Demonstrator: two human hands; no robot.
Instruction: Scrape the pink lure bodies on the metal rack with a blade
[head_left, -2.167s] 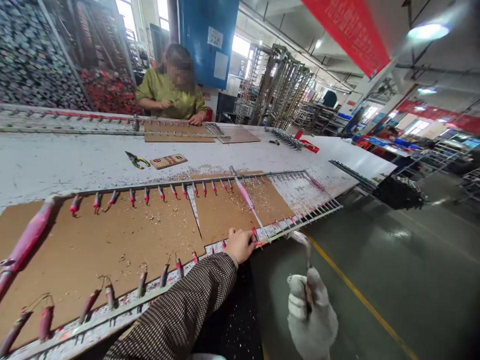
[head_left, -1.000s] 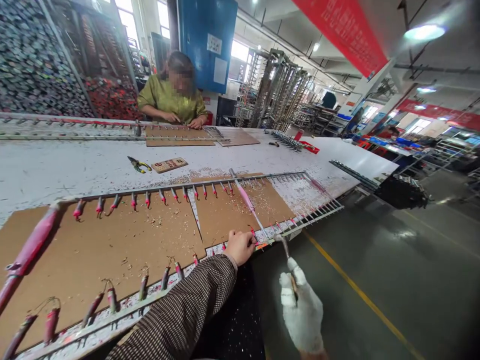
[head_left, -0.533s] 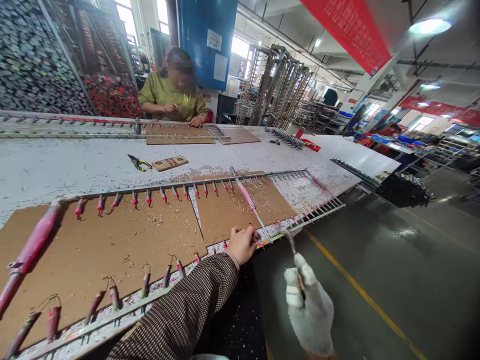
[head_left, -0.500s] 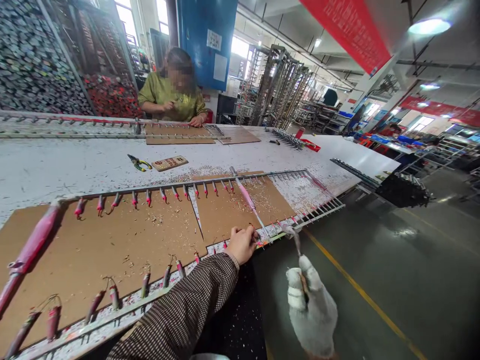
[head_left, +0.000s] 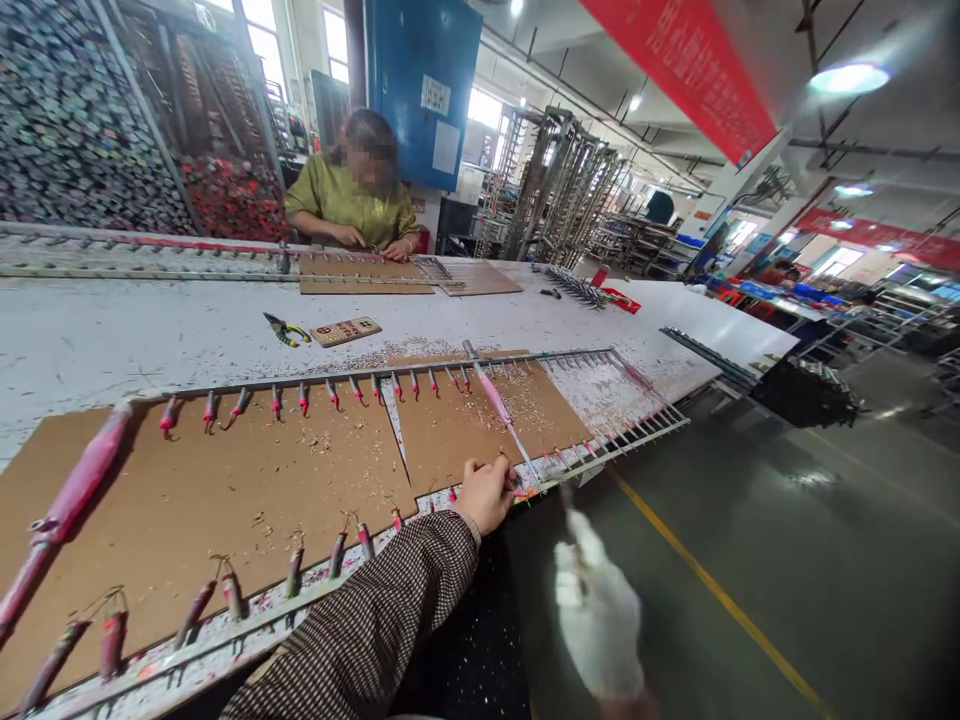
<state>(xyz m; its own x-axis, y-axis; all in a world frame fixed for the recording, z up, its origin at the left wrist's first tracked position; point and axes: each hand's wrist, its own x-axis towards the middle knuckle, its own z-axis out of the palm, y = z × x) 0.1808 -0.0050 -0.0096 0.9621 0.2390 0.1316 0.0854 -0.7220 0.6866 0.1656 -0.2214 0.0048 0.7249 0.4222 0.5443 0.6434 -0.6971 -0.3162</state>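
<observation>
My bare left hand (head_left: 486, 495) is closed in a pinch at the front bar of a long metal rack (head_left: 637, 437). What its fingertips hold is hidden, but they are among the small pegs there. In the white-gloved right hand (head_left: 596, 615) is a tool, blurred by motion, that looks like a small hammer (head_left: 562, 488). Its metal head is close to the front bar, just right of my left hand. Along both bars hang several grey and pink hooked pieces (head_left: 292, 572). A pink-wrapped crossbar (head_left: 496, 400) spans the rack.
Brown boards (head_left: 300, 490) with scattered chips lie under the rack on the white table (head_left: 187, 345). Pliers (head_left: 286, 330) and a printed wooden block (head_left: 345, 331) lie beyond it. Across the table a person in a green top (head_left: 356, 205) works at another rack.
My right hand has swung left with the tool, bringing its head nearer my left hand. My left hand stays at the same spot on the bar. The person opposite has lowered a hand.
</observation>
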